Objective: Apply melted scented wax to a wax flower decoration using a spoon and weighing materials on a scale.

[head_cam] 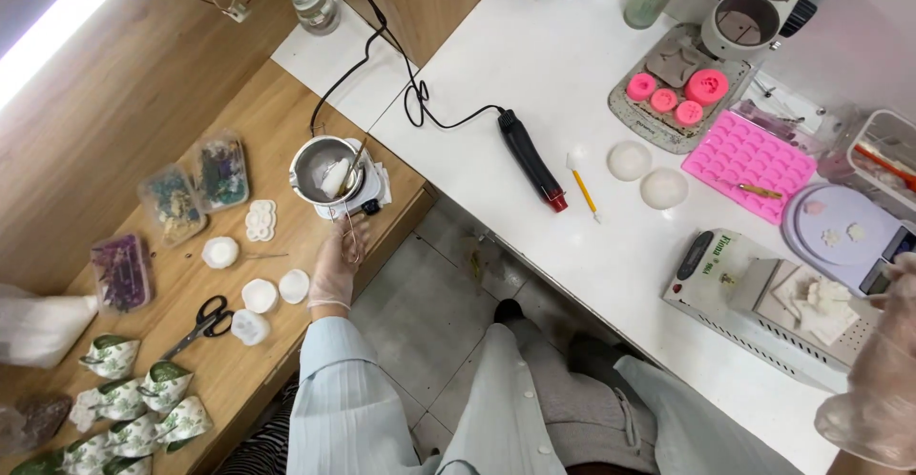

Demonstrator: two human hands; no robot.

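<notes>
your left hand [334, 270], gloved, reaches out to the wooden bench [286, 113] and its fingers are closed around the thin wire handle of a whisk [351, 210]. the whisk runs up from your fingers into the steel pot [324, 170], which sits on a small white hotplate [367, 194] near the bench's edge, its head resting in the pale wax inside. the whisk looks light and springy, and its wire is thin, so it would likely twist in a loose grip; your pinch low on the handle, well away from the pot, seems the sensible hold. the pot is probably warm and could slide on the plate if pushed sideways. your right hand [873, 394], also gloved, hangs at the frame's lower right, above the white table [534, 65] beside a scale [754, 289]; it is blurred, and i cannot tell whether its fingers are open or closed. just left of your left hand lie round white moulds [260, 295] and scissors [202, 322].
</notes>
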